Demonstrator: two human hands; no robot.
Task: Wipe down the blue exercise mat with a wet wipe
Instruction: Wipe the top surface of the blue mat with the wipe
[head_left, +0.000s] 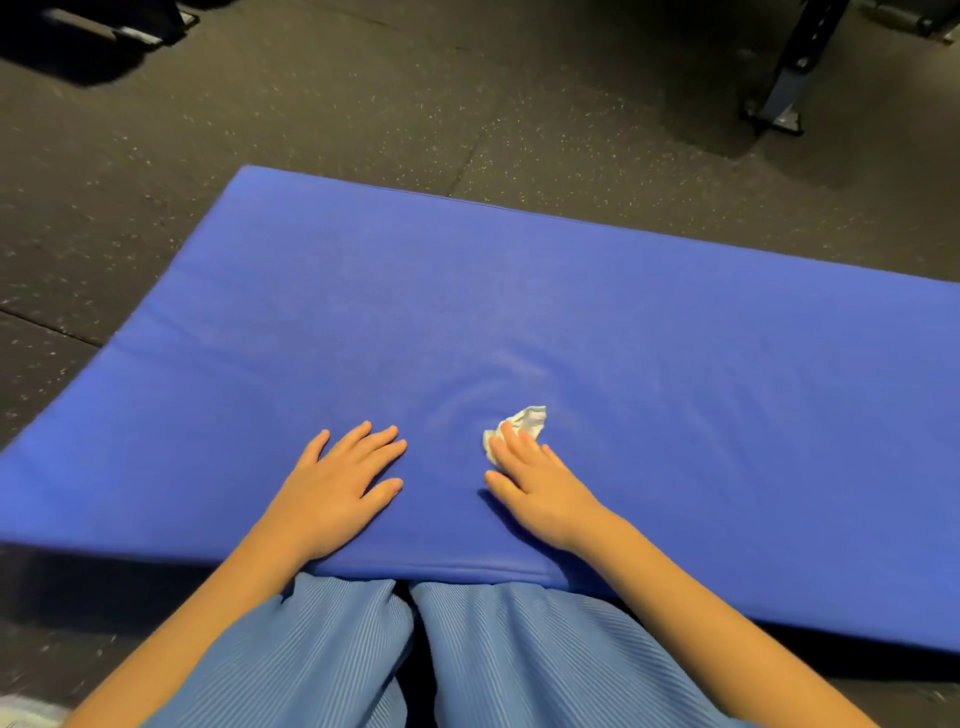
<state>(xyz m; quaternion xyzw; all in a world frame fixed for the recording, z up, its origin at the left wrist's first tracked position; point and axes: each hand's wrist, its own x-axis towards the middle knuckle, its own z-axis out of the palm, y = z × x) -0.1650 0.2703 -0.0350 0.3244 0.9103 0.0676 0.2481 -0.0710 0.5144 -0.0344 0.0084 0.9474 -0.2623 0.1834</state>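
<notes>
The dark speckled floor (363, 104) fills the upper part of the frame, with a metal equipment leg (789, 67) at upper right. The blue exercise mat (675, 338) lies flat on it and spans the centre from the left edge to the right edge. The person's knees, in ribbed blue trousers (509, 660), meet the mat's near edge at bottom centre.

The left hand (332, 493) rests flat on the mat at lower centre-left, fingers straight, holding nothing. The right hand (540, 493), just right of centre, presses its extended fingers onto the crumpled white wet wipe (524, 421); no curled grip is evident.

Progress assessment: faint pale arcs just above the wipe suggest one small wiped patch. The far side and both ends show no such marks and probably remain to be wiped.
</notes>
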